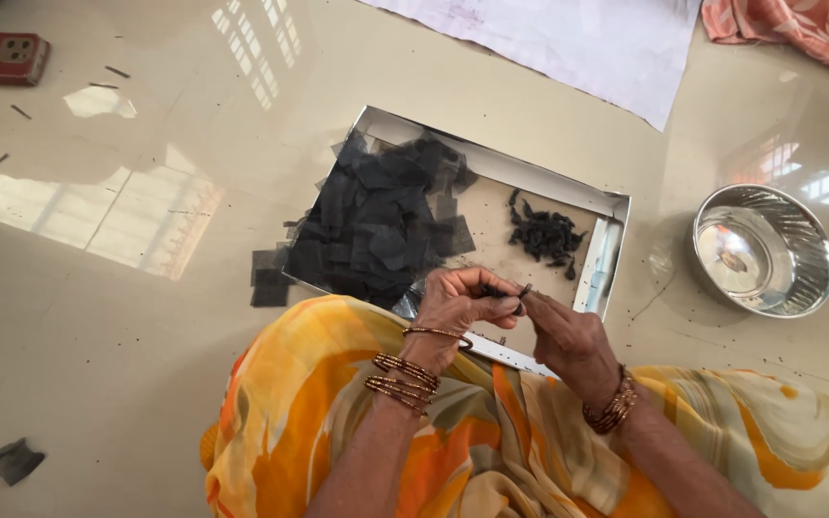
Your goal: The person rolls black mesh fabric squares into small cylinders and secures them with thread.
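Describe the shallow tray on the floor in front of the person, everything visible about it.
The tray is a shallow rectangular box, pale and cardboard-like with low white walls, lying flat and askew on the glossy floor. A heap of black mesh squares fills its left half, some spilling over the left edge. A small pile of dark rolled pieces sits toward its right. The left hand and right hand cover its near edge, fingers pinching a small dark piece.
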